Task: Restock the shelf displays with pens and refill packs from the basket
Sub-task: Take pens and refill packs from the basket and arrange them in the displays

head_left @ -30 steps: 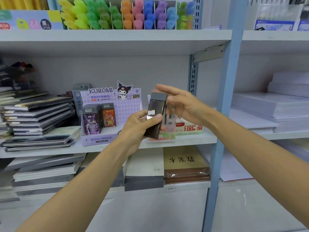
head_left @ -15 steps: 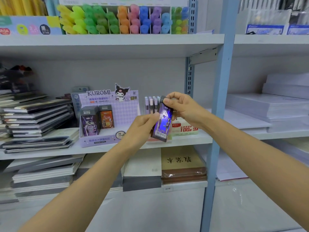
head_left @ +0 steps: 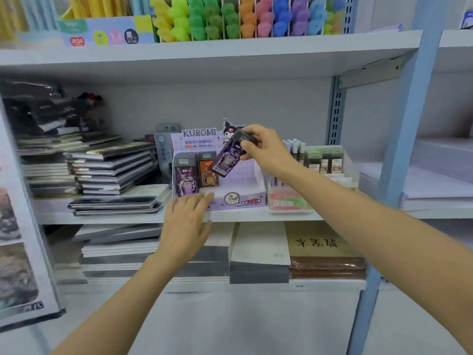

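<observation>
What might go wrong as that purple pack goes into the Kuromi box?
The refill pack is tilted, pinched only at its top by the right hand; it might slip. Its lower corner hangs close to the orange pack standing in the Kuromi display and may knock it over.

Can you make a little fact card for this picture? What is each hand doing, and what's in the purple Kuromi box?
Right hand: pinches a purple refill pack, tilted, above the Kuromi box
Left hand: straight fingers touch the box's front
Inside box: standing purple pack and orange pack
Place: middle shelf, beside stacked notebooks
</observation>
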Demonstrator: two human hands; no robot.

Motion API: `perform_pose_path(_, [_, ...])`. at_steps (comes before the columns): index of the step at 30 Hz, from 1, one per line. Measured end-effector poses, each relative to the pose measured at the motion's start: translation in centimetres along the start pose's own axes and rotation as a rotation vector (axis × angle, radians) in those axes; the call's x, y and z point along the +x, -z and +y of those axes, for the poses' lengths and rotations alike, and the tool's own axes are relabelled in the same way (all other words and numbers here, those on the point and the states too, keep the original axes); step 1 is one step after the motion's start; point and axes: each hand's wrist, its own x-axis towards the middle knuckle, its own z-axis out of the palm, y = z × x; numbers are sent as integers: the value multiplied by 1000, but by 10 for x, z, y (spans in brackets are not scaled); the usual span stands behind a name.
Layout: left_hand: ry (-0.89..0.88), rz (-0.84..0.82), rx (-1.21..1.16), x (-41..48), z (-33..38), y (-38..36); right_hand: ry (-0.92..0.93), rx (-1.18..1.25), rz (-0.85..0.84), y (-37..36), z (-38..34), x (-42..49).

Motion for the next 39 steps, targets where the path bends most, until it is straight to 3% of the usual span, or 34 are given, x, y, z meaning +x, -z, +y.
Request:
perform_pose_path(6, [-42,71,48,-2,-6,-8,84,-220,-75,-48,14,21])
perform_pose_path(14, [-52,92,54,-2,-8,-14,61,-497,-258,-50,12,47])
perform_pose_path(18, [-54,93,63,-2,-8,-14,146,-575,-194,-68,9,45])
perform_pose_path(25, [-56,88,71,-2,-7,-15,161,-402,-104,-77,28,36])
perform_pose_path(33, [-37,44,30,-3,-5,-12,162,-521,-34,-77,29,21])
perform_pose_path(39, [3,366,-207,-72,24,-56,427,-186,144,-82,34,-64])
